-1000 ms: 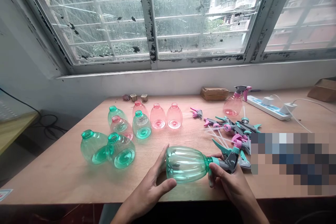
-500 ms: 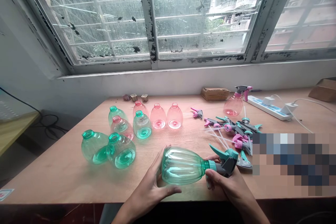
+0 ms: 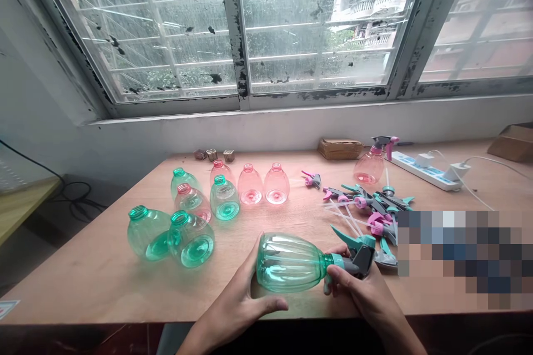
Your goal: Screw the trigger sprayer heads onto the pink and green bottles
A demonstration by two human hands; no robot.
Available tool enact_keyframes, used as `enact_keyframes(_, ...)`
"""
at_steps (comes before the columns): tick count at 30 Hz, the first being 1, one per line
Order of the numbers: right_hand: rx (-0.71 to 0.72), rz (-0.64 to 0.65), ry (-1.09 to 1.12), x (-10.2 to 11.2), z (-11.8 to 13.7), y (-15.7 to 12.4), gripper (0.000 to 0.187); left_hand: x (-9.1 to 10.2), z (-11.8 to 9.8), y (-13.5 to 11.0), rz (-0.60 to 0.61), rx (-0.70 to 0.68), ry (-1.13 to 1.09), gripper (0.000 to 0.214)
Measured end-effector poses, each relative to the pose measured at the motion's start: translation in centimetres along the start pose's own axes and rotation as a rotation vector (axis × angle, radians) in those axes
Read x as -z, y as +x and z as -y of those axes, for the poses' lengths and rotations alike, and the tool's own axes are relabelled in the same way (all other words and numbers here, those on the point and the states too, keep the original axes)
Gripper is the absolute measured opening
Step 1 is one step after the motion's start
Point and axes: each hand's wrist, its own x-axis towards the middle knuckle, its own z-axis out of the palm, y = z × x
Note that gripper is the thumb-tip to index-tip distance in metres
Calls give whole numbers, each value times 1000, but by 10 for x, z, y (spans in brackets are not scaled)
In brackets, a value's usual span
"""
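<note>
A clear green spray bottle (image 3: 289, 262) lies sideways in the air between my hands, above the table's front edge. Its base faces left, and a grey and teal trigger sprayer (image 3: 358, 252) sits at its neck on the right. My left hand (image 3: 244, 294) cups the base, thumb below and the other fingers behind, partly hidden. With thumb and fingers, my right hand (image 3: 353, 288) grips the teal collar (image 3: 336, 260) where sprayer and bottle meet. Beyond it lies a pile of loose trigger sprayers (image 3: 366, 199), pink, teal and grey, with thin white tubes.
Several open green bottles (image 3: 192, 249) and pink bottles (image 3: 276, 186) stand at left and centre. A pink bottle with sprayer (image 3: 370, 166) stands near a white power strip (image 3: 428, 171). Behind are a brown cardboard box (image 3: 340, 148) and small blocks (image 3: 212, 155). The right front is pixelated.
My right thumb and fingers have shifted slightly at the collar. The bottle stays in nearly the same place between my hands, and the view has moved a touch.
</note>
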Motion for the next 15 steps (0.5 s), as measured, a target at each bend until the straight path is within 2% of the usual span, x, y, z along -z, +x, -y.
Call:
enact_keyframes(9, 25, -10, -31, 5, -2, -5, 41, -1, 5, 0, 29, -47, -64, 110)
enact_keyframes(12, 9, -7, -53, 6, -4, -4, 44, 0, 6, -2, 29, -68, -36, 105)
enact_keyframes(15, -10, 1, -55, 6, -4, -3, 46, 0, 5, -4, 21, -48, 42, 109)
